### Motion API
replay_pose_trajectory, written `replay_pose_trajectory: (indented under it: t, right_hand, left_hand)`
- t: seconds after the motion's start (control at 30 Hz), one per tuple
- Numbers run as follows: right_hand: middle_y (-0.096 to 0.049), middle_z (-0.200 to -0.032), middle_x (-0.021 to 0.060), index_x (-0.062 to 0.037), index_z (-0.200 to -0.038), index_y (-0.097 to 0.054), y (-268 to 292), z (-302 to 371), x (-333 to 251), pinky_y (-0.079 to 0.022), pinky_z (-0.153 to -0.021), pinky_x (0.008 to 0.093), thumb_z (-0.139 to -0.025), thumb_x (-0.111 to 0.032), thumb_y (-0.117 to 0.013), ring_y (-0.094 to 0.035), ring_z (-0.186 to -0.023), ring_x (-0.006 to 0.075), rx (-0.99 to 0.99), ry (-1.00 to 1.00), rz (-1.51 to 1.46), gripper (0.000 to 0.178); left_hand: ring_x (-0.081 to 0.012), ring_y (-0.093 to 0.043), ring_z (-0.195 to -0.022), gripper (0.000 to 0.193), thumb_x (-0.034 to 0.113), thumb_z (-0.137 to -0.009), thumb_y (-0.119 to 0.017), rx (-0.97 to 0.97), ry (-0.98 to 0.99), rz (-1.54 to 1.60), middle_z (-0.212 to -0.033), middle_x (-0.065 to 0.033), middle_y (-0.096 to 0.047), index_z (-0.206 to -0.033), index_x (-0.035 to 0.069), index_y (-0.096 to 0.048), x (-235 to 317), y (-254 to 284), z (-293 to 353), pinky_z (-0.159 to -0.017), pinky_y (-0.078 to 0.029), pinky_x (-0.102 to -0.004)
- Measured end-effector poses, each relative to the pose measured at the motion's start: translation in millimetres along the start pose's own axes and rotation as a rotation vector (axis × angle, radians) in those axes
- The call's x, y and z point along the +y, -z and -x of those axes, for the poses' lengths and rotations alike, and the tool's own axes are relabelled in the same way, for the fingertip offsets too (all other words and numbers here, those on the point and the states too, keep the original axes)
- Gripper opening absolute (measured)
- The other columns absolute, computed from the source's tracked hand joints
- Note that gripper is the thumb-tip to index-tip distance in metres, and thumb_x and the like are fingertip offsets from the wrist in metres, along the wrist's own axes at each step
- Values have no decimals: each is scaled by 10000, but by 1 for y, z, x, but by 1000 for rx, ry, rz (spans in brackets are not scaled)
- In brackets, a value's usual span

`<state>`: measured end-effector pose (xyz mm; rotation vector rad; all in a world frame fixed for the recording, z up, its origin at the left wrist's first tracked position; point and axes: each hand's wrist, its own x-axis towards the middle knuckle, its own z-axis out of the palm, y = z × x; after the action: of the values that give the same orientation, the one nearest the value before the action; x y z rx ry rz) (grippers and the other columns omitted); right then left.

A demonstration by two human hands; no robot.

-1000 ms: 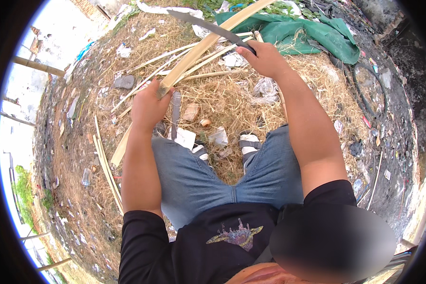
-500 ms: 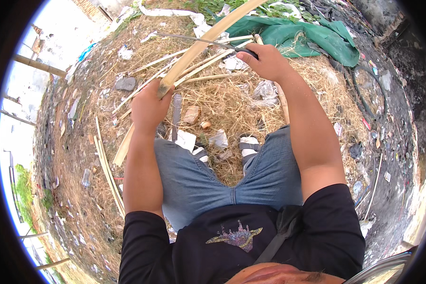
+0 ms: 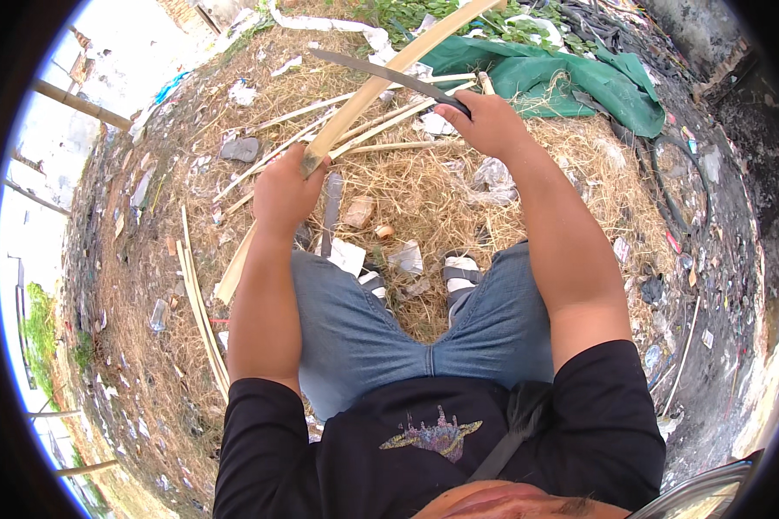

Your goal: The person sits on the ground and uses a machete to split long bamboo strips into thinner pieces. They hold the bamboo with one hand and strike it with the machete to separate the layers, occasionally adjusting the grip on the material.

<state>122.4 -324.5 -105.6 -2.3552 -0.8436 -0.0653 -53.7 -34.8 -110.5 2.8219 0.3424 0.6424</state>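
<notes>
1. The left hand point(image 3: 286, 192) grips the low end of a long bamboo strip point(image 3: 381, 82) that points up and away.
2. The right hand point(image 3: 486, 121) grips a big knife point(image 3: 381, 71), its blade lying across the strip.
3. The blade could slip toward the left hand's fingers.
4. Half a second ago the blade looked thin; now its flat side shows.

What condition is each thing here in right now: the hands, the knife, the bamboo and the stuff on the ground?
Left hand: closed around the near end of the long pale bamboo strip.
Long pale bamboo strip: held slanting up and away.
Right hand: closed on the handle of the dark long-bladed knife.
Dark long-bladed knife: blade across the strip.
Green tarpaulin: crumpled on the ground.
Thin bamboo slats: lying loose in straw.
</notes>
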Motion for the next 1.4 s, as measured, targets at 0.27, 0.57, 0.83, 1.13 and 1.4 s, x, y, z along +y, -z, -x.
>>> replay_pose_trajectory:
  t: [0.27, 0.57, 0.83, 1.13, 1.4]
  right_hand:
    - [-664, -768, 175, -70, -910, -621, -34, 11, -32, -501, -691, 509, -973, -546, -621, -662, -786, 412, -29, 272, 78, 480]
    - [-688, -794, 175, -72, -1037, -674, -18, 3, -3, -521, -716, 486, -998, -582, -564, -685, -797, 392, 1, -41, -30, 524]
    - [-687, -804, 172, -87, -960, -660, -26, 2, -2, -523, -734, 503, -979, -596, -578, -686, -814, 388, 23, 257, 147, 516]
    - [-665, -759, 115, -43, -1091, -711, -3, 0, 32, -500, -720, 445, -1011, -635, -503, -667, -767, 285, 55, -214, -158, 634]
    - [-680, -822, 186, -66, -985, -667, -16, 2, 7, -514, -732, 512, -996, -613, -544, -677, -830, 405, -86, 54, 91, 561]
  left_hand:
    - [-418, -682, -714, 373, 413, -917, -722, 18, -26, 42, -736, -204, -680, -914, 49, -637, -4, -1, 5, -623, -523, -509]
    - [-418, -676, -707, 365, 412, -919, -721, -1, 74, 104, -723, -201, -671, -907, 57, -640, -6, 7, 1, -615, -515, -507]
    - [-430, -671, -698, 365, 421, -912, -725, 26, -20, 14, -704, -199, -672, -932, 64, -650, -4, 1, 7, -621, -516, -518]
    - [-432, -685, -764, 406, 413, -915, -728, -120, 33, 0, -803, -227, -699, -1007, 22, -672, -5, 4, 3, -666, -524, -496]
    - [-417, -685, -739, 399, 439, -919, -717, -76, -30, 5, -726, -193, -678, -957, 52, -629, -3, -3, 6, -647, -524, -518]
